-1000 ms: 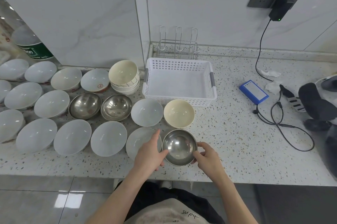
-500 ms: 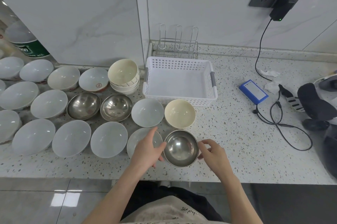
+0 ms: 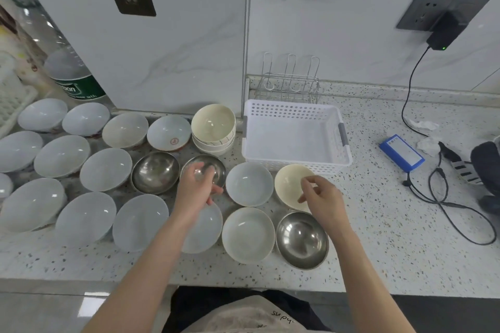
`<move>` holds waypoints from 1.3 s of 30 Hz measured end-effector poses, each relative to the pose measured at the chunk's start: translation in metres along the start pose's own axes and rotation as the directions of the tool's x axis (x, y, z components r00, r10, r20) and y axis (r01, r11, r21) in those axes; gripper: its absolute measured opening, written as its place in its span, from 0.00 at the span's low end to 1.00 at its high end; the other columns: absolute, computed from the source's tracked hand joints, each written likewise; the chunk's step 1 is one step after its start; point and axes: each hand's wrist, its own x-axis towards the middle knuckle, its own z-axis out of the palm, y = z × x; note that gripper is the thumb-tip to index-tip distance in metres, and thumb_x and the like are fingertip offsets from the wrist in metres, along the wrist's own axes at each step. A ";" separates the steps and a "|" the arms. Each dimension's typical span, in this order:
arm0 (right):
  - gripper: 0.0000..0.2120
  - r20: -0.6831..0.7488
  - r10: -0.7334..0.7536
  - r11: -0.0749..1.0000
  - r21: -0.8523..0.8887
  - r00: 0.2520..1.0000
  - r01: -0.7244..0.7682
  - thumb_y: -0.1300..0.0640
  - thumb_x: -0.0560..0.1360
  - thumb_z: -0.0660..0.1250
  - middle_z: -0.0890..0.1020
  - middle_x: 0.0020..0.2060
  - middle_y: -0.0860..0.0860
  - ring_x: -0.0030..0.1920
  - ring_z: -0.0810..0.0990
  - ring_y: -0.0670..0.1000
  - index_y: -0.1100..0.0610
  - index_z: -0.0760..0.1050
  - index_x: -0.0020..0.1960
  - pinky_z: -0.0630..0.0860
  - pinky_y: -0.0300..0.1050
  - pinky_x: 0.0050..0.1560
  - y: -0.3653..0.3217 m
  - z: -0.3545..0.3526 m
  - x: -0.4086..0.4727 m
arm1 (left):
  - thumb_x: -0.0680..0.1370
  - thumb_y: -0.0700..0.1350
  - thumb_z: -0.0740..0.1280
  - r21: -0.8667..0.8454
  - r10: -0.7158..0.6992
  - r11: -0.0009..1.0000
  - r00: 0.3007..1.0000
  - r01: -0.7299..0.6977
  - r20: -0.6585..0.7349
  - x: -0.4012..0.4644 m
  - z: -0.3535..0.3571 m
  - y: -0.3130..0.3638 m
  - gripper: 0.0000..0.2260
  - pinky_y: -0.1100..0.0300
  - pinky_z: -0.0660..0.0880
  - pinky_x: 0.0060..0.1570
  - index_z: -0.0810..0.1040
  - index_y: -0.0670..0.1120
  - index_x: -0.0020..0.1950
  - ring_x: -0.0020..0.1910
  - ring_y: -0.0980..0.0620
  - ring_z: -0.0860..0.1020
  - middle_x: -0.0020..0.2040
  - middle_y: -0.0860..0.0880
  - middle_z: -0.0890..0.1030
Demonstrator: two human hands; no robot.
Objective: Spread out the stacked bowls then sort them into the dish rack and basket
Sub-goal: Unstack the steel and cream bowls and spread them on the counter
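Observation:
Many bowls lie spread over the counter: several white ones at the left, steel bowls in the middle [image 3: 155, 176] and at the front right [image 3: 302, 240], and a cream bowl [image 3: 290, 183]. A short stack of cream bowls [image 3: 213, 127] stands by the wall. My left hand [image 3: 195, 189] hovers over a steel bowl [image 3: 213, 167] with loose fingers, holding nothing. My right hand [image 3: 322, 197] floats above the cream bowl, fingers loosely curled and empty. The white basket [image 3: 296, 116] stands behind, with the wire dish rack [image 3: 288, 83] behind it; neither holds a bowl.
A blue box [image 3: 401, 152], a black cable [image 3: 443, 197] and dark gear [image 3: 485, 159] lie on the right of the counter. A charger [image 3: 443, 34] sits in the wall socket. A bottle with a green label [image 3: 73, 81] stands at the back left.
Both hands let go of the front steel bowl and rose away from it toward the back row. The camera view tilted so the counter sits lower in view.

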 end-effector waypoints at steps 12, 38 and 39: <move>0.08 0.033 -0.011 1.000 0.009 0.999 0.011 0.52 0.78 0.62 0.83 0.28 0.42 0.29 0.77 0.37 0.42 0.75 0.42 0.68 0.30 0.29 -0.064 0.075 0.004 | 0.77 0.48 0.65 0.150 -0.032 0.989 0.990 0.011 0.137 0.110 -0.024 0.056 0.26 0.67 0.65 0.17 0.61 0.49 0.74 0.22 0.59 0.79 0.54 0.44 0.82; 0.06 0.010 0.156 0.988 -0.002 0.988 -0.156 0.51 0.77 0.61 0.84 0.30 0.43 0.34 0.77 0.40 0.45 0.77 0.49 0.76 0.48 0.47 -0.086 0.138 0.021 | 0.77 0.35 0.58 0.099 0.029 0.993 0.936 -0.068 0.352 0.126 -0.050 0.082 0.18 0.66 0.59 0.18 0.67 0.55 0.62 0.24 0.54 0.80 0.39 0.43 0.81; 0.08 0.010 0.167 0.986 0.012 0.986 -0.167 0.50 0.77 0.61 0.84 0.31 0.43 0.35 0.77 0.41 0.46 0.77 0.52 0.77 0.48 0.48 -0.087 0.139 0.024 | 0.77 0.35 0.58 0.068 0.029 0.996 0.935 -0.056 0.354 0.124 -0.056 0.083 0.19 0.66 0.59 0.18 0.67 0.55 0.62 0.21 0.56 0.78 0.39 0.42 0.81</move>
